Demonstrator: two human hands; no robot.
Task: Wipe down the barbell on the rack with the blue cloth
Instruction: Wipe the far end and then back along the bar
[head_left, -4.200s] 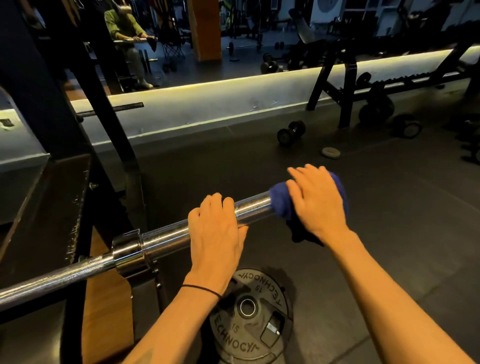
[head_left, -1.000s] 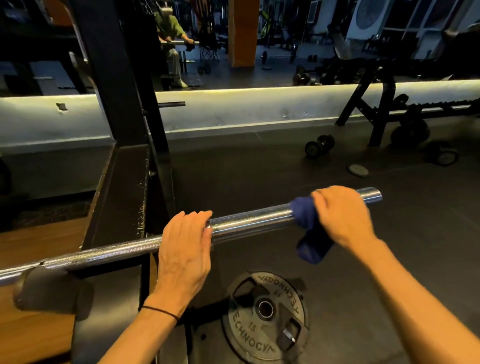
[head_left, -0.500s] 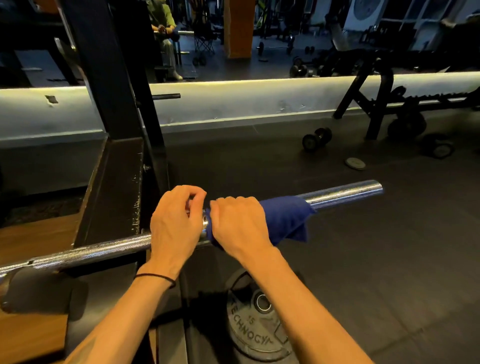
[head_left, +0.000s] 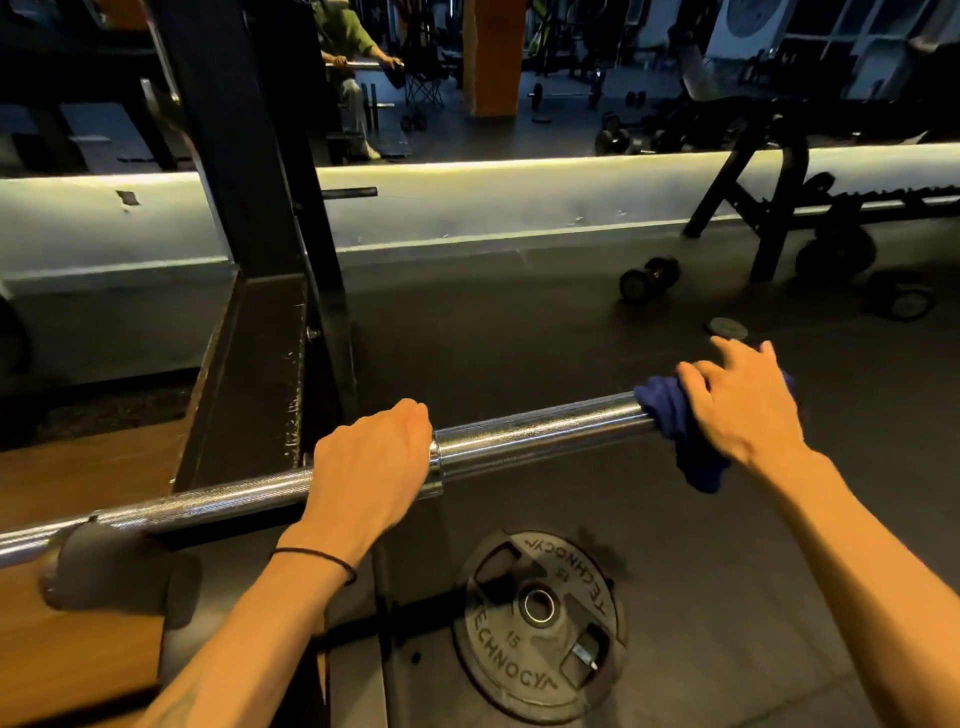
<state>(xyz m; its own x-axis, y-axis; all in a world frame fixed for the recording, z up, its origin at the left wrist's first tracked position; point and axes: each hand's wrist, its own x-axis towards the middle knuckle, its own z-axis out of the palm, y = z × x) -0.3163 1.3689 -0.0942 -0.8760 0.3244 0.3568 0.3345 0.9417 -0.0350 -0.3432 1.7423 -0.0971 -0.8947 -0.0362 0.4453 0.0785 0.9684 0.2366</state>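
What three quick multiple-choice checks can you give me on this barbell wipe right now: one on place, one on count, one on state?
1. Where is the blue cloth?
A. at the outer end of the barbell sleeve
B. on the floor
C. beside the collar

2. How many weight plates are loaded on the visible sleeve?
A. two
B. one
C. none

3. What is the left hand doing?
A. hanging free
B. gripping the bar by the collar
C. holding the cloth

Key: 1 A, the right hand presses the cloth over the sleeve's far end. 2 C, the sleeve is bare chrome; the weight plate lies on the floor. 3 B, its fingers curl over the bar.
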